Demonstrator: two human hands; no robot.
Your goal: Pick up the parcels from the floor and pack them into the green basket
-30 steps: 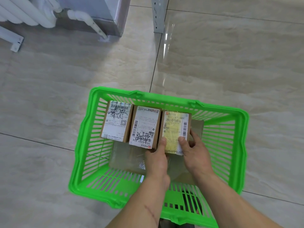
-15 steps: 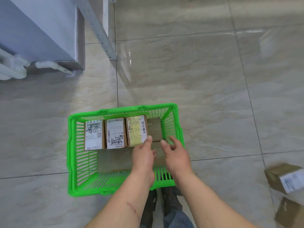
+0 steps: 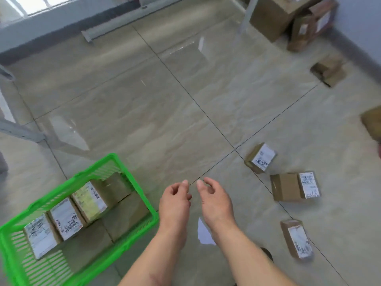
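Note:
The green basket (image 3: 132,176) stands on the floor at the lower left, holding several brown parcels with white labels (image 3: 66,217). My left hand (image 3: 175,201) and my right hand (image 3: 214,201) hang side by side over bare floor to the right of the basket, fingers loosely curled, holding nothing. Three labelled parcels lie on the floor to the right: one (image 3: 260,157) nearest the tile joint, one (image 3: 294,186) on its side, one (image 3: 296,239) closest to me.
More brown parcels lie farther off at the right (image 3: 328,70) and at the right edge (image 3: 373,125). Large cardboard boxes (image 3: 274,15) stand in the far right corner by a wall. Metal rack legs (image 3: 22,133) stand at the left.
My view swung right, away from the basket. Both hands came out of the basket, empty, and now hang over the floor. Loose parcels on the right came into view.

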